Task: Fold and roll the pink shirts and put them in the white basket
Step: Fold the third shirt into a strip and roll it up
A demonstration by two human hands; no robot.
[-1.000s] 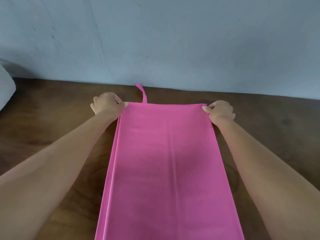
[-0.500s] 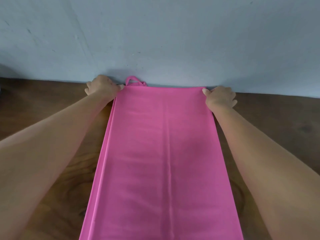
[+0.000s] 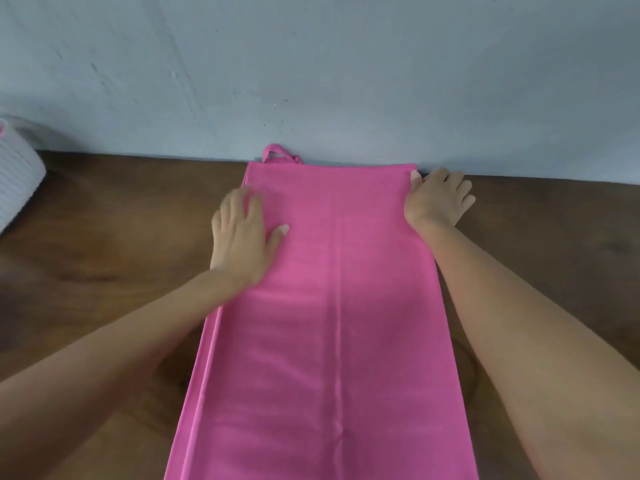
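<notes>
Both hands have let go of the far corners of the pink shirt [image 3: 332,306] that they were pinching half a second ago, and the left hand [image 3: 242,240] has slid back toward the person. It is now lying flat on the shirt's left edge, fingers straight and spread a little, thumb pointing out across the fabric, its grip holding nothing. The right hand [image 3: 438,199] is resting palm down on the brown wooden table [image 3: 104,244] just beside the shirt's far right corner, fingers spread, thumb touching the fabric's edge, grip likewise loose. The shirt is lying folded into a long narrow strip, running from the near edge of the view to the blue-grey wall [image 3: 311,71], with a crease down its middle. A thin pink strap loop [image 3: 277,154] is poking out at the far left end against the wall. The white basket [image 3: 17,171] is sitting at the far left of the table, well apart from the shirt, only partly in view.
</notes>
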